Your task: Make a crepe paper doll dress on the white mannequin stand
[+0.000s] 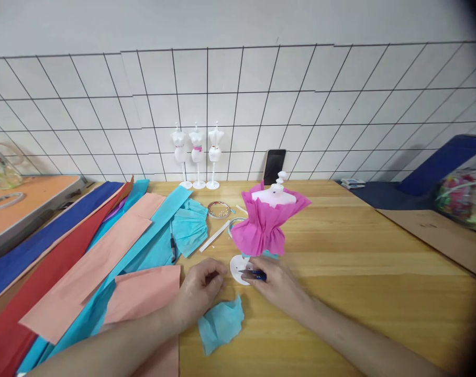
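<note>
A small white dress form, tilted, stands in front of me wrapped in gathered pink crepe paper, with a strip of turquoise showing under its hem. Beside its round white base, my right hand is closed around small dark-blue scissors, whose points face left over the base. My left hand is just left of the base, thumb and fingers curled together; whatever they may pinch is hidden. A crumpled turquoise paper piece lies on the table below both hands.
Crepe paper strips in peach, red and blue cover the left side. A black marker, a gathered turquoise piece and tape rolls lie mid-table. Several white mini dress forms and a phone stand by the tiled wall.
</note>
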{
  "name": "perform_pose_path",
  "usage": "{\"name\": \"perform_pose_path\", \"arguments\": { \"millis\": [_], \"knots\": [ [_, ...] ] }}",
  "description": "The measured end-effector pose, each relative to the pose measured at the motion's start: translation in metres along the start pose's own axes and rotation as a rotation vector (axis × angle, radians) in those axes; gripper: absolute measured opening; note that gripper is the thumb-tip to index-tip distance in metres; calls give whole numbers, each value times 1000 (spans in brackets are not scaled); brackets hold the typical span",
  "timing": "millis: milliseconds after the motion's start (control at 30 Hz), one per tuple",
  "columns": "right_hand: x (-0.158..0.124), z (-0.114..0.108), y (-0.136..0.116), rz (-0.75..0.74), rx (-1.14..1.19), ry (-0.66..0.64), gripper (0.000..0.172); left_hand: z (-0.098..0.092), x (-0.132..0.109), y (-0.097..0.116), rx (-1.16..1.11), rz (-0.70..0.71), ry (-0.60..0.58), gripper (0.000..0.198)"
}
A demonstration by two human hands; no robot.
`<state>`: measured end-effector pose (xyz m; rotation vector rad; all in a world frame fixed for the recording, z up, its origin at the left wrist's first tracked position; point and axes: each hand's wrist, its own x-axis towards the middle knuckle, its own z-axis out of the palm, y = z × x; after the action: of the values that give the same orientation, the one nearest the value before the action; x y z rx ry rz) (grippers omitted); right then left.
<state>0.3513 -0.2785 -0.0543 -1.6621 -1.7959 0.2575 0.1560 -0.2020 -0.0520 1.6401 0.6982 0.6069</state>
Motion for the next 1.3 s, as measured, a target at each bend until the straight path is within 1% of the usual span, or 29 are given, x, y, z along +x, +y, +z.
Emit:
{"name": "perform_pose_path", "arguments": {
  "millis": [33, 100, 167, 200, 233, 267, 300, 367, 433, 500, 567, 633, 700, 800, 833, 900, 933, 967, 1067, 1133, 1267, 1300],
  "knots": [
    [-3, -3, -1, -7, 8, 8, 9, -2, 0, 4, 41, 7, 4, 14],
    [-11, -11, -5, -3, 34, 21, 12, -7, -2, 18, 203, 3, -18, 12],
    [-18, -19, -14, 66, 69, -8, 11, -14, -8, 38, 509, -30, -145, 10],
    [-21, -21, -21, 120, 94, -47, 14, -17, -12, 49, 684, -17, -239, 10],
    [-23, -22, -28, 165, 115, -87, 17, -18, -17, 59, 873, -30, -296, 11],
    [-25, -22, -36, 200, 128, -121, 19, -18, -21, 67, 1037, -70, -328, 14],
    [-25, -20, -44, 220, 126, -161, 20, -17, -25, 72, 1131, -90, -364, 15],
    [-25, -14, -55, 261, 96, -236, 17, -11, -30, 76, 1224, -130, -404, 17],
    [-24, -6, -61, 291, 71, -276, 14, -6, -32, 70, 1222, -139, -439, 20],
    [-23, 1, -60, 291, 128, -270, 14, -4, -32, 60, 1159, -120, -425, 15],
    [-23, 3, -57, 279, 291, -238, 14, -7, -30, 51, 1019, -78, -355, 8],
    [-24, 1, -54, 299, 489, -189, 15, -12, -27, 46, 837, -60, -274, 11],
    [-26, -3, -51, 336, 651, -125, 17, -15, -24, 47, 645, -126, -256, 19],
    [-30, -5, -48, 427, 869, -47, 23, -17, -19, 53, 382, -293, -289, 43],
    [-31, -5, -47, 459, 933, -31, 25, -16, -17, 55, 303, -325, -312, 42],
    [-32, -5, -45, 506, 1018, -15, 28, -15, -14, 56, 161, -347, -357, 21],
    [-32, -5, -45, 517, 1034, -11, 28, -15, -14, 55, 106, -348, -365, 14],
    [-31, -5, -45, 518, 1035, -12, 28, -15, -13, 55, 70, -349, -362, 14],
    [-28, -6, -46, 458, 982, -55, 27, -15, -12, 53, 78, -333, -353, 14],
    [-25, -4, -48, 419, 921, -84, 26, -14, -14, 55, 148, -301, -403, 14],
    [-23, 0, -50, 439, 771, -78, 16, -14, -18, 60, 277, -137, -480, 19],
    [-23, 1, -50, 440, 745, -66, 17, -14, -18, 61, 289, -129, -492, 18]
  ]
}}
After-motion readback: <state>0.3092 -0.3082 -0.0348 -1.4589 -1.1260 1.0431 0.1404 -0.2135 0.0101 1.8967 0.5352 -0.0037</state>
